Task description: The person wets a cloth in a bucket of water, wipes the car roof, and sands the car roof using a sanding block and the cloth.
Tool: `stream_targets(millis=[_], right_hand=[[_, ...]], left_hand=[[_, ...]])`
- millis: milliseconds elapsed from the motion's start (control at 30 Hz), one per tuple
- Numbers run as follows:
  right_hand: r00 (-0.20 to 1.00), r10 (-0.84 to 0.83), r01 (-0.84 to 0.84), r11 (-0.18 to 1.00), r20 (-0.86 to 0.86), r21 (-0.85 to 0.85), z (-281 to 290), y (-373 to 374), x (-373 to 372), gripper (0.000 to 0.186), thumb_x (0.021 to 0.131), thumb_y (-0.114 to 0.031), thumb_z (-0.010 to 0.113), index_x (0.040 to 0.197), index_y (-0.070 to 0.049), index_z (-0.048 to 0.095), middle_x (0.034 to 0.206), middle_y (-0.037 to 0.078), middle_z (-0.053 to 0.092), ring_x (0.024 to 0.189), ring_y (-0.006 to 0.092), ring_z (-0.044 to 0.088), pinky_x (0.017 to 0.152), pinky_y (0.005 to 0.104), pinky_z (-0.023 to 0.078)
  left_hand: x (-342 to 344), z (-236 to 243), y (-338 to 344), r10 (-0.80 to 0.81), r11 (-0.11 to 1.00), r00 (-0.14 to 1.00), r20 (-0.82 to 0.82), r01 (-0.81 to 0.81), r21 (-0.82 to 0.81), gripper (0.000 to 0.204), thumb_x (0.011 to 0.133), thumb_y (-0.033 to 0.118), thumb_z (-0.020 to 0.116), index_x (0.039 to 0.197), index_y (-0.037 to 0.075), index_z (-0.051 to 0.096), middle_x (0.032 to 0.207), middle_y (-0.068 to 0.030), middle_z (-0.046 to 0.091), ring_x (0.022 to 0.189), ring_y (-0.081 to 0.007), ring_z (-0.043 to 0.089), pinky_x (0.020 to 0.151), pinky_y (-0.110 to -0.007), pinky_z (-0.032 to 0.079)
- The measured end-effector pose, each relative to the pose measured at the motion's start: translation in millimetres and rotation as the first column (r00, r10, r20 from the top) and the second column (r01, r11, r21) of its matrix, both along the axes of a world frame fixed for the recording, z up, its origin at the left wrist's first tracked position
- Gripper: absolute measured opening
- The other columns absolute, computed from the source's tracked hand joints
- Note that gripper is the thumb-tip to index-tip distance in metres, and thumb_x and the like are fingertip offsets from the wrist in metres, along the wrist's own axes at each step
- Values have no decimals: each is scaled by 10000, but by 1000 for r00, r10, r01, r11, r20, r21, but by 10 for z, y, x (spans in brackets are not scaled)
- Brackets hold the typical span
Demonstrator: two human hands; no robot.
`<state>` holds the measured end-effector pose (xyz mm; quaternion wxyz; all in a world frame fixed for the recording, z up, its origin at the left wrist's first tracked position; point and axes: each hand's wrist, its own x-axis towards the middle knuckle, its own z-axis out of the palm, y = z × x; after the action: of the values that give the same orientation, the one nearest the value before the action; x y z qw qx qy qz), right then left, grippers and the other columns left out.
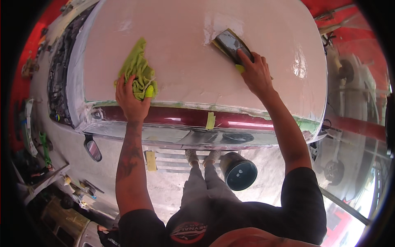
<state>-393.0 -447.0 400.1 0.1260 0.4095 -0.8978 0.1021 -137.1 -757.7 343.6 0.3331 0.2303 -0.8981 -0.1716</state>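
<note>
The car roof fills the view, a pale sanded panel, dull over most of its face with a wet, glossy streak near its far middle and shine at its right end; I judge the rubbing well along, the near edge left. Below the roof's near edge, a dark red strip shows, with a yellow tape tab. Under it stands a dark bucket. The left hand clamps a green cloth on the roof's left part. The right hand presses flat, fingers together, on a dark sanding block right of centre.
</note>
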Motion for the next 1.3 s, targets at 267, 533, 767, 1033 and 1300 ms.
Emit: stream_targets(millis=[267,533,767,1033,1300], right_hand=[[998,30,-38,985,50,169,317,117,523,583,813,-186,722,1374,-252,574,1321,155,507,1191,346,510,973,478,423],[962,64,-56,998,-265,39,-136,-416,-917,627,805,-48,579,1388,-268,510,1233,132,588,1044,342,589,806,467,507],[984,99,-66,974,-145,216,118,-415,-799,637,800,-49,593,1395,-261,512,1258,139,580,1040,343,592,819,454,516],[964,-8,-6,999,266,52,135,73,327,635,720,-149,818,1317,-264,632,1288,116,507,1173,340,497,948,481,424],[985,126,-122,992,117,-40,21,-56,-102,604,748,-191,811,1315,-292,626,1376,95,469,1231,343,446,1007,475,384]], left_hand=[[-8,47,4,23,999,996,91,-26,38,690,742,358,772,1348,155,511,1487,-155,405,1381,-408,345,1121,-566,261],[-25,6,-23,-16,1000,1000,25,16,11,675,749,352,765,1338,142,512,1483,-159,410,1377,-412,349,1115,-573,267],[-13,-1,-10,-1,1000,999,47,0,12,682,757,360,761,1351,143,505,1482,-166,410,1371,-414,360,1109,-573,270],[-26,22,-20,9,1000,1000,29,-9,6,697,754,382,769,1359,156,508,1487,-166,404,1370,-421,358,1107,-570,276],[-17,17,-30,3,1000,999,39,-3,16,689,761,384,766,1359,153,513,1483,-171,408,1366,-421,365,1104,-566,283]])
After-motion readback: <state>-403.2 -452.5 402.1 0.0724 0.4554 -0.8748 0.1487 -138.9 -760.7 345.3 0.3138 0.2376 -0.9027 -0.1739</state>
